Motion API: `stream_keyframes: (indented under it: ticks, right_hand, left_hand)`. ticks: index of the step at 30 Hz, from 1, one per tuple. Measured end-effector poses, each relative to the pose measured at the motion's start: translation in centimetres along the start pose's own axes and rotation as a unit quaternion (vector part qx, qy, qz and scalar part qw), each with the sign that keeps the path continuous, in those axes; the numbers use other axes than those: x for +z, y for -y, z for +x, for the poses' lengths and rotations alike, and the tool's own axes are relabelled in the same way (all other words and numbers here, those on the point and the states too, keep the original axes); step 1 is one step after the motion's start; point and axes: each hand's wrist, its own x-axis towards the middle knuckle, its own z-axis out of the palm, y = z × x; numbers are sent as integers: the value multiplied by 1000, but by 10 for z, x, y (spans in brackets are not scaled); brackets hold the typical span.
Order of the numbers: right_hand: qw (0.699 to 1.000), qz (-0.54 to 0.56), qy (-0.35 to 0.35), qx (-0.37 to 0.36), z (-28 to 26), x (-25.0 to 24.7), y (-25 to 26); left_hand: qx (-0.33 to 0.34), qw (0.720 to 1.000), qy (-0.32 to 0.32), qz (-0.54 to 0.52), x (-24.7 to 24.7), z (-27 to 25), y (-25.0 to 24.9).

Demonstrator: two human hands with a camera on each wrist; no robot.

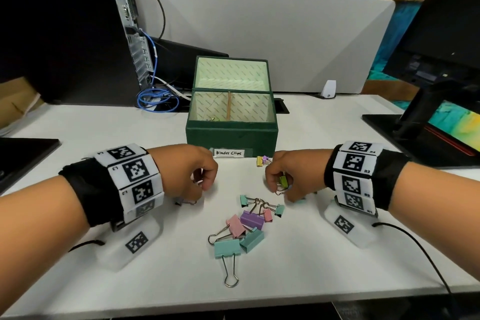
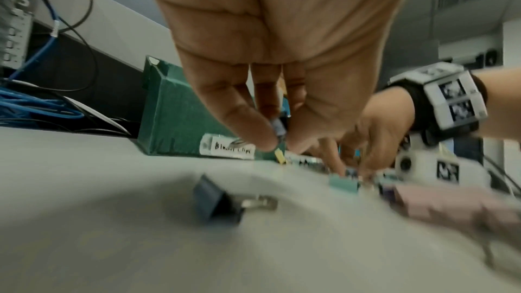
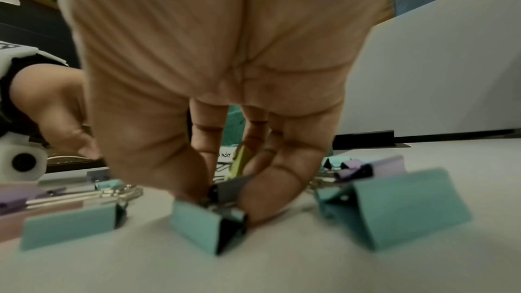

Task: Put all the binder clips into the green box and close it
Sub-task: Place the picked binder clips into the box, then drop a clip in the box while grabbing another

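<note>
**Both hands down among the binder clips, green box open**

The green box point(image 1: 232, 135) stands on the white table point(image 1: 324, 254) at 12 o'clock from the hands, its lid point(image 1: 232, 73) tipped up behind it and a handwritten "Binder Clips" label point(image 1: 229, 153) on its front wall. At least one small clip shows low inside the box, in the left compartment.

The left hand point(image 1: 189, 171) hovers at 9 o'clock from the loose pile, its grip pinching a small bluish clip point(image 2: 277, 127) between thumb and fingertips. Below it a dark blue clip point(image 2: 215, 203) lies on the table, apart from the fingers.

The right hand point(image 1: 291, 176) sits at 3 o'clock from the pile. Its curled grip holds a yellow-green clip point(image 1: 283, 182), and in the right wrist view the thumb and a fingertip point(image 3: 270, 204) also close on a teal clip point(image 3: 203, 224) that rests on the table.

The pile of pastel clips point(image 1: 249, 223) lies between the wrists: teal, pink and purple ones touching or interlocked, with one large teal clip point(image 1: 227, 248) at 6 o'clock, its wire handle pointing toward the person. A small yellow and purple pair point(image 1: 263, 160) lies just beside the box's front right corner.
</note>
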Motion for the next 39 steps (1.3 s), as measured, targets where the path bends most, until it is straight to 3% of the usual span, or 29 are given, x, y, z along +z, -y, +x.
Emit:
stream_keyframes:
  ticks: [8,15,21,25,29,34,36,39]
  right_hand:
    - [996,59,-67,11,6,-29,-2]
    - [944,123,-304,23,35,-88,-9]
    - [935,109,-333,48,44,-83,-16]
    - [959,79,-271,23,17,-63,-12]
    - [987,37,-156,4,-9,-45,-8]
    - [997,33,-53,35,-22,-26,-18]
    - [998,44,-21,46,-25,-22,-23]
    - [996,68,21,52,-27,-18,-31]
  left_hand:
    - [11,982,-138,-128,-25,7,15]
    - [-26,952,-204,-226,-52,36,9]
    - [-25,904,-253,-344,-66,73,-4]
    - [-19,888,-272,-371,-62,96,-12]
    - [-18,906,-234,-353,-52,107,-16]
    - [-39,930,-219,-292,-50,80,-7]
    - [-40,944,-170,-278,-51,63,0]
    - [-63,978,-48,-192,-47,39,6]
